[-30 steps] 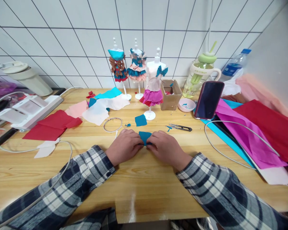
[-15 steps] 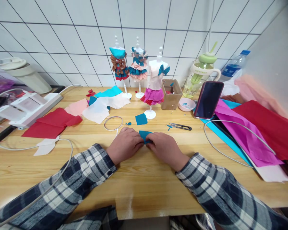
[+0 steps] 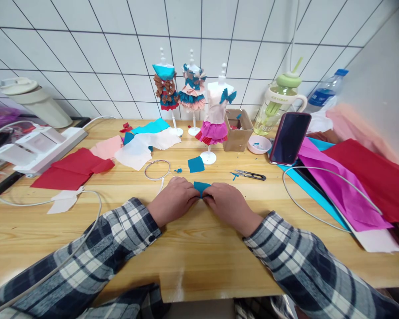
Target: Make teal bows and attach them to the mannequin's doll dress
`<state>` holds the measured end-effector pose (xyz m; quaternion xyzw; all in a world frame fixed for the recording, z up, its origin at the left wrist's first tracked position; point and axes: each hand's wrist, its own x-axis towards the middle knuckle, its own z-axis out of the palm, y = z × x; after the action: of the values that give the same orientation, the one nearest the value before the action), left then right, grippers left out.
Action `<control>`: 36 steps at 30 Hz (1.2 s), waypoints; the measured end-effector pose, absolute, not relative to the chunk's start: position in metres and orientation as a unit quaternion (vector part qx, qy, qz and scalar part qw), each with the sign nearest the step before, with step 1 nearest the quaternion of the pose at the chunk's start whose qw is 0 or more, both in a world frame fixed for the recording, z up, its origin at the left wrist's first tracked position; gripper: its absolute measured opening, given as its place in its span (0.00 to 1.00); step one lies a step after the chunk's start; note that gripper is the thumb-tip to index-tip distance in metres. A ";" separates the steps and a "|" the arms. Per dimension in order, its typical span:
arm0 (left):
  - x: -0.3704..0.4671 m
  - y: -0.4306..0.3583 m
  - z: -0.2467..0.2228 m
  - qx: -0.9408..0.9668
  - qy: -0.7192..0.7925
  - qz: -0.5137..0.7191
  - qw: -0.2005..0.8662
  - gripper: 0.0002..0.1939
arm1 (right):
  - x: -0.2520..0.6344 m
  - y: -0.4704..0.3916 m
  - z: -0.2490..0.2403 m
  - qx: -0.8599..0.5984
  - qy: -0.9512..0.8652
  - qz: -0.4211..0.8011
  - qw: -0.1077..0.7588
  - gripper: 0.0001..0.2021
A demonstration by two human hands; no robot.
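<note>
Between my two hands is a small piece of teal crepe paper (image 3: pixel 201 188), pinched along its near edge. My left hand (image 3: pixel 176 197) grips its left side with bent fingers, and my right hand (image 3: pixel 229 206) grips the right side; the fingertips nearly meet. A second teal square (image 3: pixel 196 164) lies flat just beyond. To the right rest black thread snips (image 3: pixel 251 175) beside tiny teal scraps. Farther back stands a small white dress form (image 3: pixel 216 104) with a pale top, a teal bow and a magenta ruffled skirt.
Two more dressed forms (image 3: pixel 166 86) stand behind. A wire ring (image 3: pixel 157 170), red paper (image 3: pixel 69 170) and white paper (image 3: pixel 133 153) lie left. At right are a cardboard box (image 3: pixel 236 138), a pink dish (image 3: pixel 259 145), a propped phone (image 3: pixel 290 138) and magenta paper (image 3: pixel 346 195). A cable crosses my left sleeve.
The teal paper between my hands has shifted slightly and less of its right part shows. My hands stay almost in place; the view has moved a little.
</note>
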<state>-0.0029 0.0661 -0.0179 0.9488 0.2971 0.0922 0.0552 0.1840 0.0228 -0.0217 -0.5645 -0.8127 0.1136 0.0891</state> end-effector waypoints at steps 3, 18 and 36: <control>-0.002 0.065 -0.015 0.949 0.292 0.104 0.050 0.12 | 0.182 0.020 -0.020 -0.563 -0.815 0.098 0.098 0.09; -0.003 0.066 -0.016 0.953 0.288 0.086 0.034 0.14 | 0.184 0.021 -0.022 -0.550 -0.828 0.053 0.093 0.09; -0.001 0.066 -0.017 0.955 0.268 0.115 0.048 0.11 | 0.184 0.021 -0.021 -0.554 -0.825 0.074 0.085 0.09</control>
<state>-0.0011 0.0659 -0.0172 0.9553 0.2681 0.1153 0.0480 0.1837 0.0211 -0.0211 -0.5545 -0.8245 0.0738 0.0850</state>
